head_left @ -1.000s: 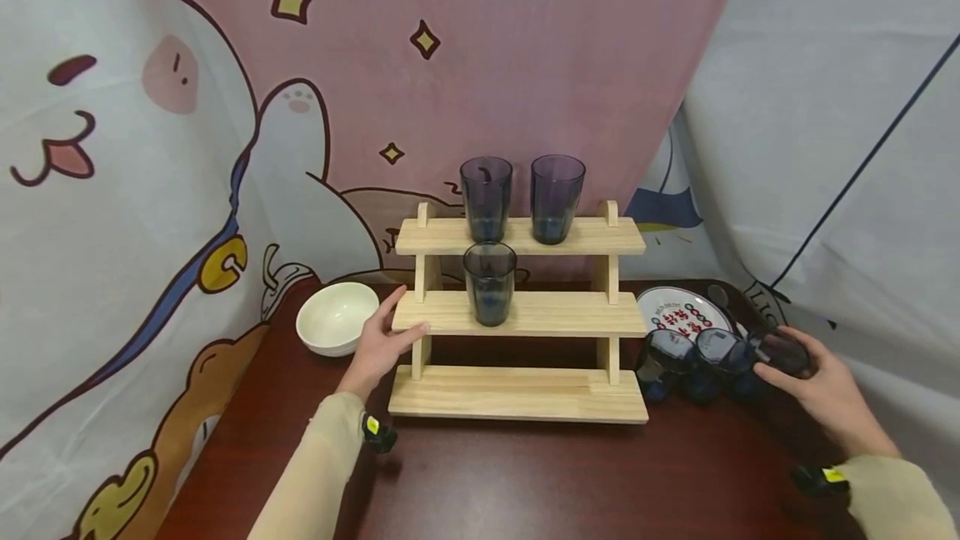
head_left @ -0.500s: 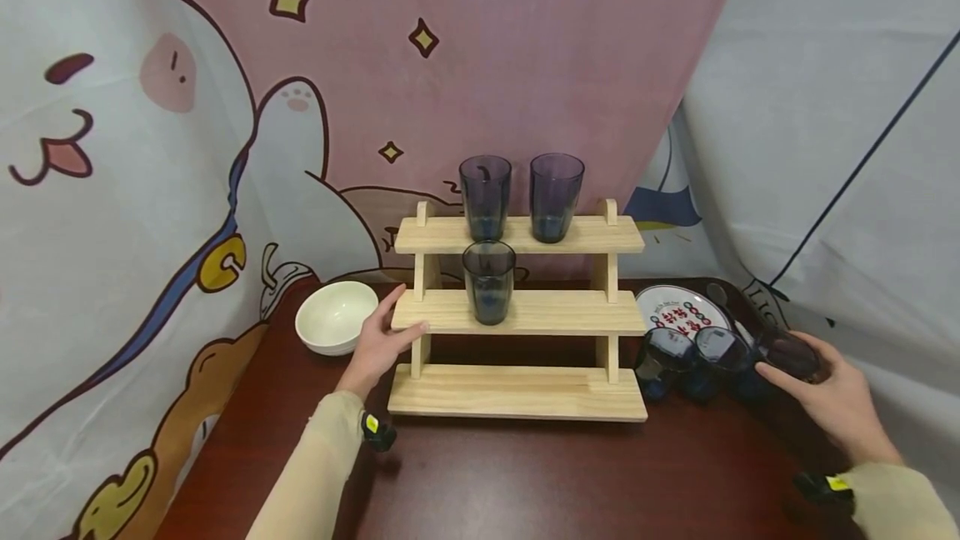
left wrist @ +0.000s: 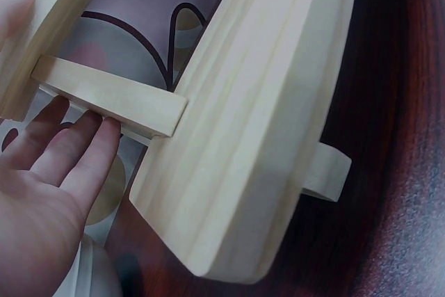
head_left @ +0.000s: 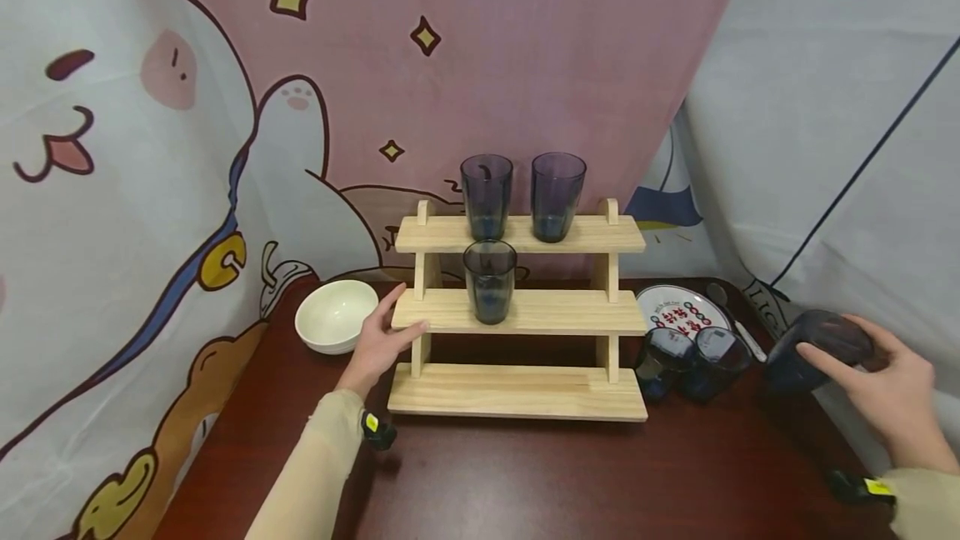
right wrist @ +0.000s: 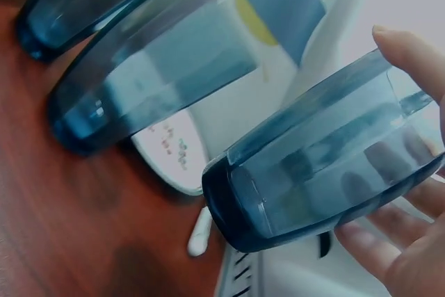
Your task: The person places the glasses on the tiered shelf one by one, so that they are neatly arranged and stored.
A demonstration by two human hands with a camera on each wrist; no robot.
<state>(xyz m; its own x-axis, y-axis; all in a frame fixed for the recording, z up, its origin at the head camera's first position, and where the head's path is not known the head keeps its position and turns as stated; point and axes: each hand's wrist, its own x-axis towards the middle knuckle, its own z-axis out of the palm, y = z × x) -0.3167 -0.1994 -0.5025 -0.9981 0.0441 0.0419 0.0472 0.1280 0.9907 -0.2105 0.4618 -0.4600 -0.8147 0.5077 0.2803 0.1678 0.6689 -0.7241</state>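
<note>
My left hand (head_left: 377, 347) grips the left end of the middle tier of a three-tier wooden shelf (head_left: 517, 394). In the left wrist view its fingers (left wrist: 83, 144) lie against an upright, with the thumb on a tier. My right hand (head_left: 888, 386) holds a dark blue drinking glass (head_left: 821, 348), tilted, off the table at the far right. In the right wrist view thumb and fingers go round that glass (right wrist: 313, 172) near its rim. Two similar glasses (head_left: 663, 361) stand beside the shelf. Another glass (head_left: 491, 286) is on the middle tier; two more (head_left: 486, 202) are on the top.
Left of the shelf sits a cream bowl (head_left: 336, 317). A white plate with red print (head_left: 678, 307) and a spoon (head_left: 746, 340) lie behind the standing glasses. Patterned cloth (head_left: 562, 40) hangs round the back and sides of the dark red table (head_left: 517, 482).
My right hand has lifted its glass away from the two neighbouring glasses, moving right and tilting it. The left hand stays at the shelf.
</note>
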